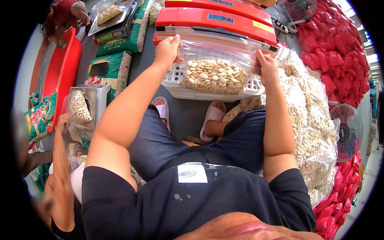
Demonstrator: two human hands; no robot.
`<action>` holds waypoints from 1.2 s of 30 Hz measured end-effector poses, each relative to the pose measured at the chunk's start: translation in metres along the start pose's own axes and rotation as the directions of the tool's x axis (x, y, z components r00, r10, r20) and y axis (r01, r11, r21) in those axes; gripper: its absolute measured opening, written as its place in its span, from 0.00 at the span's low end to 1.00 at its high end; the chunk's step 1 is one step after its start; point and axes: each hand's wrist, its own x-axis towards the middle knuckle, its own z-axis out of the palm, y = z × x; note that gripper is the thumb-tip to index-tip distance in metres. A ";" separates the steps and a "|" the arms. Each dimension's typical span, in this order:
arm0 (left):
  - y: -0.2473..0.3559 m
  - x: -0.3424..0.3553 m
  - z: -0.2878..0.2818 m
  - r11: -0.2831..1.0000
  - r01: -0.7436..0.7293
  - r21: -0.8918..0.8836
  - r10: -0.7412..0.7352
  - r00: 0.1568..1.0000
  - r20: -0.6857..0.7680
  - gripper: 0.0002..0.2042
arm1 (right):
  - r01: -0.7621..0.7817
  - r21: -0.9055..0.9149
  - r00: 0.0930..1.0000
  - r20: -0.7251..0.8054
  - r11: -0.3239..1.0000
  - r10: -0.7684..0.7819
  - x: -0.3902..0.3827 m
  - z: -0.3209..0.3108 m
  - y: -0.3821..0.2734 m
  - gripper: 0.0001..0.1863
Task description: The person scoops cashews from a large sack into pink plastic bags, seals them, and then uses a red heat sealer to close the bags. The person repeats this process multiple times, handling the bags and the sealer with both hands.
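A clear plastic bag of pale flat beans [215,76] hangs stretched between my two hands, its filled part over a white perforated basket [208,95]. My left hand [168,52] pinches the bag's upper left corner. At the other side my right hand [265,66] is closed on the upper right edge. The bag's upper plastic lies along the front of a red bag sealer [236,29] with a dark handle bar [219,33]. I cannot tell whether the plastic is inside the sealing gap.
Large clear sacks of beans [308,120] stand at my right, near heaped red bags [336,56] and a fan [347,132]. At left, a co-worker's hand [63,123] holds a bean bag [80,108] at a scale. Green sacks [105,74] and a red tub [66,68] lie beyond.
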 end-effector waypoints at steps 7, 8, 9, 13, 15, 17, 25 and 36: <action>-0.026 0.035 0.006 0.966 0.257 -0.010 -0.257 0.964 -0.066 0.13 | -0.198 -0.116 0.978 -0.096 0.973 0.188 0.025 -0.001 0.021 0.12; -0.026 0.038 0.007 0.963 0.269 -0.014 -0.270 0.961 -0.063 0.13 | -0.192 -0.124 0.979 -0.088 0.973 0.182 0.029 -0.003 0.023 0.12; -0.026 0.040 0.009 0.959 0.282 -0.018 -0.283 0.957 -0.058 0.13 | -0.187 -0.109 0.979 -0.105 0.976 0.175 0.031 -0.004 0.026 0.12; -0.023 0.042 0.013 0.949 0.311 -0.050 -0.314 0.948 -0.052 0.14 | -0.221 -0.049 0.966 -0.149 0.974 0.211 0.035 -0.004 0.029 0.12; -0.025 0.043 0.007 0.946 0.316 -0.076 -0.316 0.949 0.012 0.15 | -0.286 -0.023 0.952 -0.117 0.958 0.282 0.036 -0.006 0.027 0.13; -0.028 0.047 -0.002 0.942 0.315 -0.116 -0.306 0.948 0.084 0.15 | -0.317 -0.008 0.948 -0.038 0.948 0.316 0.032 -0.008 0.021 0.13; -0.034 0.049 -0.006 0.941 0.288 -0.177 -0.272 0.956 0.108 0.07 | -0.191 -0.210 0.981 -0.079 0.959 0.178 0.034 -0.013 0.024 0.15; -0.032 0.046 -0.003 0.935 0.284 -0.211 -0.272 0.959 0.083 0.05 | 0.483 -0.872 0.628 0.276 0.086 -0.728 0.013 0.054 -0.031 0.20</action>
